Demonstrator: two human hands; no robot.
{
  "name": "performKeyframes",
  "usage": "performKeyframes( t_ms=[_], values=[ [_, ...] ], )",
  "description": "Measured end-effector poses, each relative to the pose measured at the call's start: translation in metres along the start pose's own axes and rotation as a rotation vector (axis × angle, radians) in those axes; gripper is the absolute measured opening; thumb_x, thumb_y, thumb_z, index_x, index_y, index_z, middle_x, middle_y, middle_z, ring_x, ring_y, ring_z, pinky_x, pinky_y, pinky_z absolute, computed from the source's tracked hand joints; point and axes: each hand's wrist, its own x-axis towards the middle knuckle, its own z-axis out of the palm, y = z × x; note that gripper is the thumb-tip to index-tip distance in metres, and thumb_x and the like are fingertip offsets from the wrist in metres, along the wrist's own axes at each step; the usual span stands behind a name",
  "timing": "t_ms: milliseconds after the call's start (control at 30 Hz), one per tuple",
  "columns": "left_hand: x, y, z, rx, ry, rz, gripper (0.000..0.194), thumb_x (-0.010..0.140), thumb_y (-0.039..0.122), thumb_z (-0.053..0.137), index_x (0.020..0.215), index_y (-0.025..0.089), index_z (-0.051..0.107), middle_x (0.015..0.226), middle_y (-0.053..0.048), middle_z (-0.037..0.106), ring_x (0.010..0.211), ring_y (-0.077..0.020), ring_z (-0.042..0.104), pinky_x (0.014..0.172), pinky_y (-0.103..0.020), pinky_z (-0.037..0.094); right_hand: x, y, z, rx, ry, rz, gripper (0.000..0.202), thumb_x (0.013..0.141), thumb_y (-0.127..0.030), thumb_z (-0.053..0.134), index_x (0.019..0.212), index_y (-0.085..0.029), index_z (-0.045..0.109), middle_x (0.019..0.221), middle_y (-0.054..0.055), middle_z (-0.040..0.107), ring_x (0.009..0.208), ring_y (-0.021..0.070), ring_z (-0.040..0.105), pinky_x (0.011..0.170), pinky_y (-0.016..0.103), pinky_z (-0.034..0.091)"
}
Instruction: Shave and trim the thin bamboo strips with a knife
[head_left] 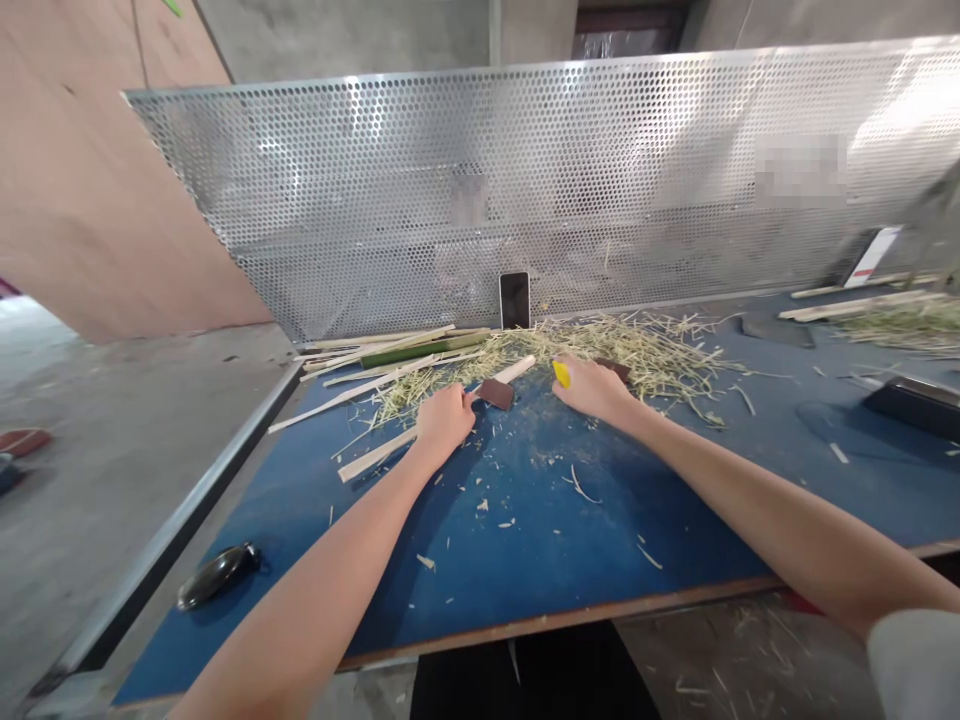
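We see a pale bamboo strip (431, 418) lying slantwise on the blue table (525, 540), our left hand (444, 418) closed around its middle. A dark brown block (496, 393) rests just beside that hand. Our right hand (592, 387) is clenched on a yellow-handled tool (561, 374), its working end hidden. Behind lie a heap of shavings (637, 350), more bamboo slats (390, 350) and an upright phone (514, 299). We judge the risks thus: the strip may slide on loose shavings, and the tool could slip toward the holding hand.
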Motion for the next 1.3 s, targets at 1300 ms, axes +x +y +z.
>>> performKeyframes(
  t_ms=[1300],
  values=[
    [-0.001, -0.002, 0.008, 0.02, 0.284, 0.158, 0.041, 0.119, 0.022, 0.035, 0.14, 0.019, 0.07, 0.135, -0.018, 0.069, 0.126, -0.032, 0.068, 0.109, -0.04, 0.052, -0.002, -0.01, 0.012, 0.242, 0.058, -0.219, 0.041, 0.111, -0.055, 0.047, 0.133, -0.024, 0.063, 0.088, 0.009, 0.079, 0.067, 0.027, 0.068, 0.063, 0.038, 0.041]
  ],
)
